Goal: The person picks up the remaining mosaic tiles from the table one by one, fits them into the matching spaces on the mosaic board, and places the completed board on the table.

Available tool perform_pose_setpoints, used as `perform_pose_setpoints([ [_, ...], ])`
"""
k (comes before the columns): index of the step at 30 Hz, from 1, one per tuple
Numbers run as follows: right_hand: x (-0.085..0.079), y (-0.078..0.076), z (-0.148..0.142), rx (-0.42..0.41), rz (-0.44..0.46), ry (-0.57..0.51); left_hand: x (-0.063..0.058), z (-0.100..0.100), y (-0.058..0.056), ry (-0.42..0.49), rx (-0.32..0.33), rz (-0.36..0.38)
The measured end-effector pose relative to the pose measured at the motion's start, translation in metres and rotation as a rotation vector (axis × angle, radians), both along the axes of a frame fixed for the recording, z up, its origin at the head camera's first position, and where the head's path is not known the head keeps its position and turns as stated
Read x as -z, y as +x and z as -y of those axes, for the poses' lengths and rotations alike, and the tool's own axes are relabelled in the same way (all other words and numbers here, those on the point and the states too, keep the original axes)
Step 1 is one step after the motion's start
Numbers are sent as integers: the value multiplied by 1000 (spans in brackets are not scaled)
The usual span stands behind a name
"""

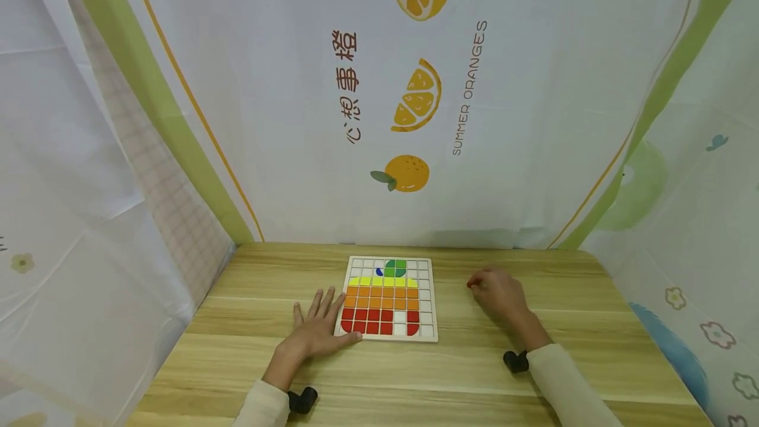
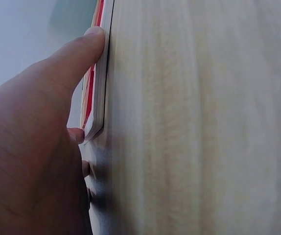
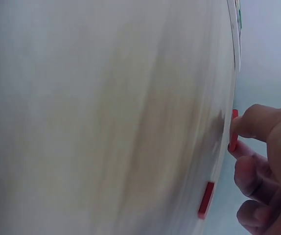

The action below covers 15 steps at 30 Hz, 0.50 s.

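Note:
A square white grid board (image 1: 423, 316) lies on the table, its colored tiles forming red, orange and yellow rows with green and a bit of blue at the top. A white gap shows in the red rows, right of center. My left hand (image 1: 317, 333) rests at the board's left side, fingers spread, and its thumb (image 2: 81, 51) lies along the near edge. Right of the board, my right hand (image 1: 503, 295) pinches a small red tile (image 3: 234, 142) between thumb and finger. Another red tile (image 3: 206, 200) lies on the table near that hand; the hand hides it in the head view.
The wood-grain table (image 1: 379, 381) meets a hanging white cloth (image 1: 284, 150) printed with oranges at its far edge. More cloth hangs at both sides. Black wrist devices (image 1: 303, 400) sit at both sleeve cuffs.

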State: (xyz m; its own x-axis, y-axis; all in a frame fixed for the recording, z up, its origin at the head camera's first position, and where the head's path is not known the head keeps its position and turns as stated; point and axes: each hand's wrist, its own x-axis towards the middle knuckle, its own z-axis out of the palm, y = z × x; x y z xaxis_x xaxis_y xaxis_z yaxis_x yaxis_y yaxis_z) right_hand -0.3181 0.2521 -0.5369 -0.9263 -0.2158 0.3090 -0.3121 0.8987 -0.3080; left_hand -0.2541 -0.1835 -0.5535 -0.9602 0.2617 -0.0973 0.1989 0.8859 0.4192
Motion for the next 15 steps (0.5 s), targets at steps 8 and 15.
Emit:
perform_pose_setpoints([
  [8, -1, 11, 21, -53, -54, -20, -4, 0, 2, -1, 5, 7],
  [15, -5, 22, 43, -155, -138, -32, 2, 1, -1, 3, 11, -12],
])
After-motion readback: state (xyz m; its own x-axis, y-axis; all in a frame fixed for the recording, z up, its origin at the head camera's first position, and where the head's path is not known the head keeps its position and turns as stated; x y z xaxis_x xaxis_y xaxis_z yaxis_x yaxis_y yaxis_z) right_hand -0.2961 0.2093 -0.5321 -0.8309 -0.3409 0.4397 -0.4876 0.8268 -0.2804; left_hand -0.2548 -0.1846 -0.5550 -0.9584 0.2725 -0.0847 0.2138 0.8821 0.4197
